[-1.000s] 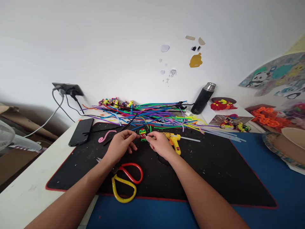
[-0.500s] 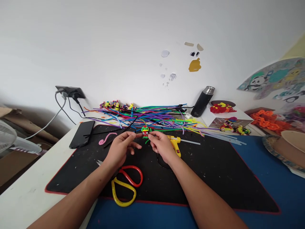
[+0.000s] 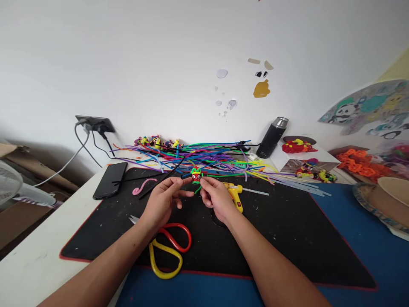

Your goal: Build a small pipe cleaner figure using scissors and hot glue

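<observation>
Between my two hands is a small pipe-cleaner figure (image 3: 196, 176) in red, green and yellow, with two round eyes facing me. My left hand (image 3: 164, 196) pinches its left side with thumb and index finger, the other fingers loosely curled. On the other side, my right hand (image 3: 217, 197) grips the figure with its fingertips. A green stem hangs below it. Behind my right hand lies a yellow glue gun (image 3: 235, 195) with a clear glue stick. Scissors (image 3: 172, 243) with one red and one yellow handle rest under my left forearm, their blades partly hidden.
A black mat (image 3: 275, 238) covers the desk. Many coloured pipe cleaners (image 3: 211, 155) lie along the wall. At left are a phone (image 3: 110, 180) and a pink curled pipe cleaner (image 3: 142, 186). A black flask (image 3: 271, 138) and a white box (image 3: 308, 160) with figures stand at right.
The figure has turned slightly between my fingers and shifted a little to the right. One of my left fingers has stretched toward its green stem. The view has tilted very slightly.
</observation>
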Tool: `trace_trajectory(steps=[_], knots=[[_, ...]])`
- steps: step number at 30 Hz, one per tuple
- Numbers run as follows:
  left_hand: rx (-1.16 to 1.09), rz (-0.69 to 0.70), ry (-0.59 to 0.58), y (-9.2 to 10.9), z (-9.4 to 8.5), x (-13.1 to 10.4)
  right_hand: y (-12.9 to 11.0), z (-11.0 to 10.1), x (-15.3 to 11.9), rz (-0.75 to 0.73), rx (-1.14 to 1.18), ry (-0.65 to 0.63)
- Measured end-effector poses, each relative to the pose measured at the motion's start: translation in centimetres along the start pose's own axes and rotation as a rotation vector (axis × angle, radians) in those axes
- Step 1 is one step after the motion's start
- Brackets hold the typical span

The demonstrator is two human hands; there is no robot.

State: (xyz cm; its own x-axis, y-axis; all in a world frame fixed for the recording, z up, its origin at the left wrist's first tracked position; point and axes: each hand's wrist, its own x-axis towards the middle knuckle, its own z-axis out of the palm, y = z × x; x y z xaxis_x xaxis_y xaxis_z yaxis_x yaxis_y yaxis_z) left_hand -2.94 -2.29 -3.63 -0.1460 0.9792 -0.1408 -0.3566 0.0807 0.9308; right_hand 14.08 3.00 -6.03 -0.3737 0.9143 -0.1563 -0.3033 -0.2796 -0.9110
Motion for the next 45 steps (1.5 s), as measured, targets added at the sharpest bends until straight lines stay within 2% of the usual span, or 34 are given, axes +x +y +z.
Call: trace_trajectory(steps=[6,17,24,29,35,45], knots=[[0.010,0.007,-0.002,0.43,0.51,-0.29,-0.15,0.12,-0.12,0.014,0.035,0.003],[-0.002,0.031,-0.017,-0.17,0.14,-0.21,-0.23,0.09,-0.40,0.061,0.129,-0.098],[0.013,0.029,-0.024,0.00,0.48,-0.31,-0.14,0.05,-0.39,0.052,0.154,-0.109],[0.023,0.045,-0.001,0.29,0.34,-0.28,-0.25,-0.02,-0.30,0.025,0.140,-0.109],[0.139,0.124,0.054,0.32,0.09,0.05,-0.42,-0.05,-0.33,-0.002,0.115,-0.107],[0.195,0.136,0.034,0.17,-0.27,0.40,-0.42,0.40,-0.82,0.029,0.038,-0.103]])
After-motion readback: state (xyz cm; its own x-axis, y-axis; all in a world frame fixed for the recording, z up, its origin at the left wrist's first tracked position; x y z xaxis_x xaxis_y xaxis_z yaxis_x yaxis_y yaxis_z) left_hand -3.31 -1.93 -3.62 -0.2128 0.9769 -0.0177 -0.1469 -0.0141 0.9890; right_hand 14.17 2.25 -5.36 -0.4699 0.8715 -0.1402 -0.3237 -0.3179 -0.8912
